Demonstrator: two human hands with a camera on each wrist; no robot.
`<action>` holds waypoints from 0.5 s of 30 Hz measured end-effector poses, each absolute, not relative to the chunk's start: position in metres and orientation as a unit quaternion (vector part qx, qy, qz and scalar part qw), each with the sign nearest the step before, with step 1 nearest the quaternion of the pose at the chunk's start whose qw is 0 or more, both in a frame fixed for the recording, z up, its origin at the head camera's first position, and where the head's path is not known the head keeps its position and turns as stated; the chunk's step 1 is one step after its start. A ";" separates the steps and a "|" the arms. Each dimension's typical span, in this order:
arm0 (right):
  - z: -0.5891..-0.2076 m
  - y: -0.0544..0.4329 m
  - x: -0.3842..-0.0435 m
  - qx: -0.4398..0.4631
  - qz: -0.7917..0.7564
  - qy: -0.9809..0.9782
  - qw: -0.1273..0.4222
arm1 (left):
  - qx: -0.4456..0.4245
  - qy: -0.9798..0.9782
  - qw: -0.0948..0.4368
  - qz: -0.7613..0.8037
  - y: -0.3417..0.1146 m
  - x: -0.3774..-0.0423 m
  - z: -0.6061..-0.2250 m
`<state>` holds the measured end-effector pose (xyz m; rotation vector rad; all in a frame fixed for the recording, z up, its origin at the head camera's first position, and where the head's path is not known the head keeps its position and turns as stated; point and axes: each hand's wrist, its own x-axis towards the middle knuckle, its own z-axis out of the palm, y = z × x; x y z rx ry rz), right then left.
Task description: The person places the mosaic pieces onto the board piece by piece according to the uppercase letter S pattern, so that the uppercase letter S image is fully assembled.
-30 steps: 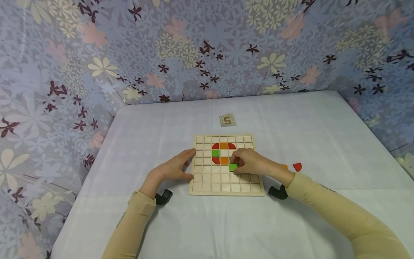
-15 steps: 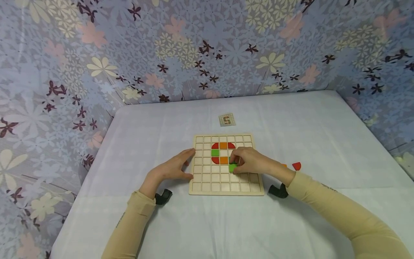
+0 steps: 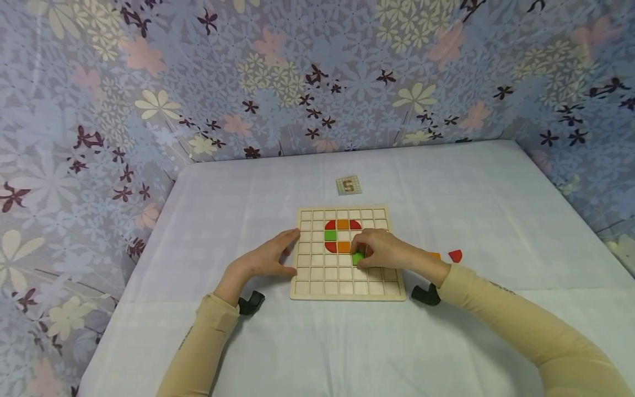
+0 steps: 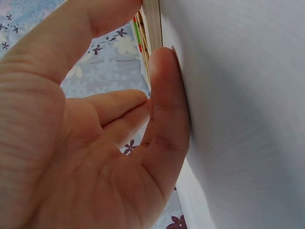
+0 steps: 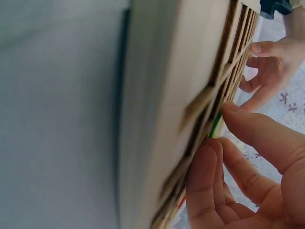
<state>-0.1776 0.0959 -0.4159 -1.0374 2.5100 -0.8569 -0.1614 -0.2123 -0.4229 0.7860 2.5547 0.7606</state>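
Observation:
My right hand [image 3: 384, 249] pinches a green square tile [image 3: 358, 259] between thumb and fingertips, right at the surface of the wooden grid board [image 3: 324, 288]. In the right wrist view only a thin green edge of that tile shows between the fingers. My left hand [image 3: 265, 258] touches the board's left edge with spread fingers and thumb. Red quarter-round tiles [image 3: 331, 247], orange square tiles [image 3: 343, 224] and another green square tile [image 3: 330, 235] sit in the cells left of and beyond the right hand. The right fingers hide some cells.
A small card [image 3: 349, 185] with a gridded pattern lies beyond the board. To the right, a red quarter-round tile [image 3: 455, 256] lies on the white cloth [image 3: 317, 347], beside an orange piece [image 3: 434, 256] partly hidden by the right wrist. Dark wrist-worn gear [image 3: 425, 295] shows below each wrist.
The right fingers have shifted slightly over the green tile, covering more of it. My left hand and the board stay in place.

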 end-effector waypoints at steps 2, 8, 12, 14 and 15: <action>-0.410 0.099 -0.180 -0.356 -0.307 0.871 0.141 | 0.281 0.904 0.179 0.268 -0.212 -0.161 -0.423; -0.367 0.124 -0.190 -0.325 -0.354 0.874 0.073 | 0.275 0.905 0.180 0.269 -0.211 -0.161 -0.423; -0.349 0.147 -0.191 -0.300 -0.346 0.888 0.041 | 0.273 0.907 0.181 0.265 -0.210 -0.161 -0.422; -0.347 0.158 -0.189 -0.283 -0.340 0.896 0.040 | 0.274 0.907 0.181 0.264 -0.211 -0.160 -0.423; -0.347 0.164 -0.188 -0.275 -0.338 0.899 0.042 | 0.274 0.907 0.181 0.264 -0.211 -0.160 -0.423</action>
